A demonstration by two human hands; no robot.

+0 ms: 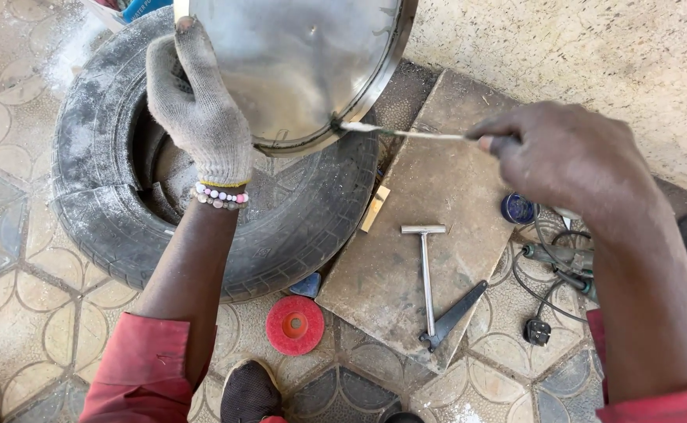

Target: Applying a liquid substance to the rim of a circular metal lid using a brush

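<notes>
At ten o'clock, on the old tyre [108, 196], your gloved left hand [198, 110] grips the round steel pan [296, 63] by its edge, tilting it toward you. Your bare right hand [563, 160], at three o'clock, pinches a thin rod [406, 133], tip touching the pan's rim. Judging by this, rim work is underway; hammer [426, 274] lies unused.
</notes>
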